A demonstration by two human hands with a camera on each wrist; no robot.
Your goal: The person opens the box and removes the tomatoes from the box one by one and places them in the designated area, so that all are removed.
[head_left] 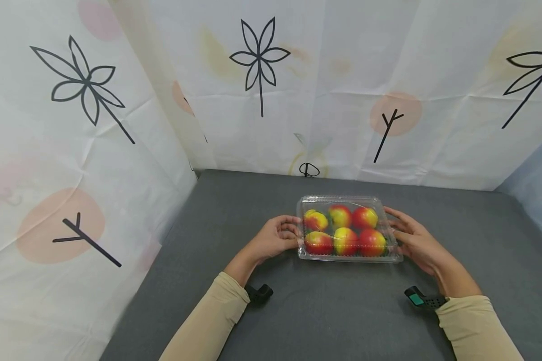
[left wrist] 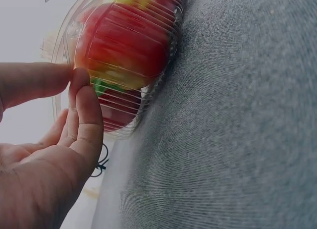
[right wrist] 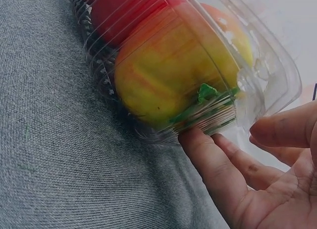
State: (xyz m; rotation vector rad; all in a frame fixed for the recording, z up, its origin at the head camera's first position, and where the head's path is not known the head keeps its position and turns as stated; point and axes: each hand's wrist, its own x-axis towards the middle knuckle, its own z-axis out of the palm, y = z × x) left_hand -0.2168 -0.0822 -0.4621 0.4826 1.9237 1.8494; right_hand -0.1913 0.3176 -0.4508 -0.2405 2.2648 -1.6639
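Observation:
A clear plastic clamshell box (head_left: 350,258) sits on the grey cloth, its lid down over several red-and-yellow fruits (head_left: 345,240) laid in two rows. Green leaf bits (right wrist: 207,92) show among the fruits in the right wrist view. My left hand (head_left: 277,238) is at the box's left end; in the left wrist view its thumb and forefinger pinch the rim while the other fingers bend against the side. At the right end, my right hand (head_left: 415,243) holds the box, thumb at the rim and fingertips (right wrist: 190,137) against the ribbed side wall below.
Grey cloth (head_left: 334,311) covers the table around the box. White fabric (head_left: 343,60) with printed flowers and twigs hangs behind and along the left side. Each wrist wears a dark strap, one of them (head_left: 422,299) with a green patch.

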